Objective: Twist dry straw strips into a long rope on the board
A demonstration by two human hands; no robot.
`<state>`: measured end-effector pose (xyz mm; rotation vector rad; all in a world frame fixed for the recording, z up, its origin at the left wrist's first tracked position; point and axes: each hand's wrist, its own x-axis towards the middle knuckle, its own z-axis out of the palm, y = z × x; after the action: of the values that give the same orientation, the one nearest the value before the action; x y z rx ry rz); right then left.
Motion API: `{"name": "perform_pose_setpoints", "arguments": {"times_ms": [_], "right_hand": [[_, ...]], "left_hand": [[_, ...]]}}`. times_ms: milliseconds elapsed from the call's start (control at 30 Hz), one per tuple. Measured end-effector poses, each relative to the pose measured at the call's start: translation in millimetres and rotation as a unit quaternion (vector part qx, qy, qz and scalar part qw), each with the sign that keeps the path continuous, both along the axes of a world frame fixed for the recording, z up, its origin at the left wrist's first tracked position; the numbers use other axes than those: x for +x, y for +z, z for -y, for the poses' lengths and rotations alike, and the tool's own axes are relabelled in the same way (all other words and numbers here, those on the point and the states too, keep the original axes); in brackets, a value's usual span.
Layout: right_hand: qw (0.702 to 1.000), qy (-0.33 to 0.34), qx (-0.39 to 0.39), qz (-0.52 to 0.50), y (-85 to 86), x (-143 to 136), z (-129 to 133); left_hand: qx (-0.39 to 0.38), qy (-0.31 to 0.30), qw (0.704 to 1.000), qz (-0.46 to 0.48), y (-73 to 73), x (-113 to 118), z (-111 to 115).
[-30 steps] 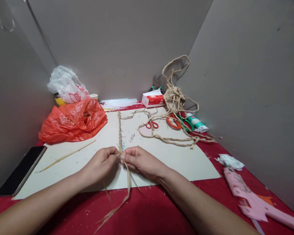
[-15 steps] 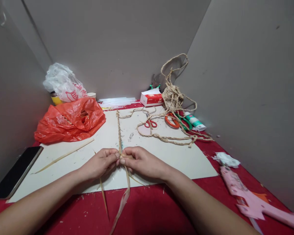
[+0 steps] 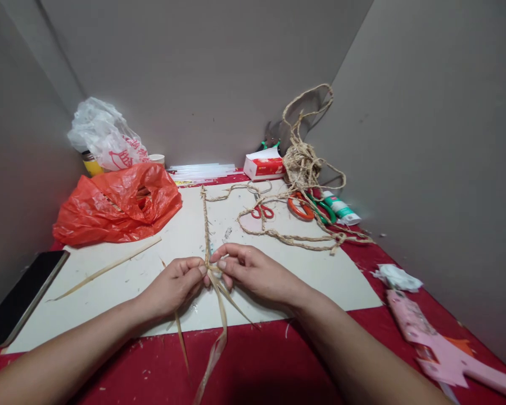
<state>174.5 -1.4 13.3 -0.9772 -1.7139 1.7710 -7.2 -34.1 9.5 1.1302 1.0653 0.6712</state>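
Observation:
A thin braided straw cord [image 3: 206,225] runs down the white board [image 3: 341,281] to my fingers. My left hand [image 3: 181,284] pinches the cord's lower end between thumb and forefinger. Just right of it, my right hand [image 3: 244,270] holds a straw strand between thumb and fingers, its forefinger slightly raised. Loose straw strands [image 3: 221,309] fan down from the pinch over the board's front edge. Another strand [image 3: 180,337] hangs below my left hand. One loose straw strip [image 3: 109,267] lies on the board at the left.
A red plastic bag [image 3: 118,205] and black phone [image 3: 25,295] are at left. Behind are a tissue box [image 3: 267,166] and tangled rope [image 3: 301,163]. Red-handled scissors [image 3: 262,212] lie on the board; a pink glue gun [image 3: 442,351] is at right.
My right hand has shifted slightly right of my left, its fingers loosened a little, and more of the strands shows between them. The whole view has shifted slightly.

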Motion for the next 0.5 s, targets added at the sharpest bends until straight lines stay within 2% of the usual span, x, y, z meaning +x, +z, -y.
{"name": "perform_pose_setpoints", "arguments": {"times_ms": [100, 167, 267, 333, 400, 500], "right_hand": [[0.999, -0.019, 0.034, 0.034, 1.0, 2.5, -1.7], [0.988, -0.073, 0.114, 0.075, 0.6, 4.0, -2.1], [0.947, -0.152, 0.257, 0.114, 4.5, 5.7, 0.7], [0.948, -0.128, 0.266, 0.119, 10.5, 6.7, 5.1], [0.959, -0.07, 0.233, 0.147, 16.0, 7.5, 10.2], [0.954, -0.024, 0.218, 0.206, 17.9, 7.4, 15.3]], "left_hand": [[0.001, -0.005, 1.0, -0.012, -0.4, -0.5, -0.2], [0.0, -0.008, 1.0, -0.017, -1.1, -1.2, -0.2], [-0.002, -0.012, 1.0, -0.018, -2.4, -2.1, -0.3], [-0.002, -0.012, 1.0, -0.012, -2.8, -2.0, -0.3], [0.005, -0.008, 1.0, -0.006, -2.4, -1.5, -0.2], [0.016, -0.002, 1.0, -0.008, -0.7, -0.3, 0.2]]}}
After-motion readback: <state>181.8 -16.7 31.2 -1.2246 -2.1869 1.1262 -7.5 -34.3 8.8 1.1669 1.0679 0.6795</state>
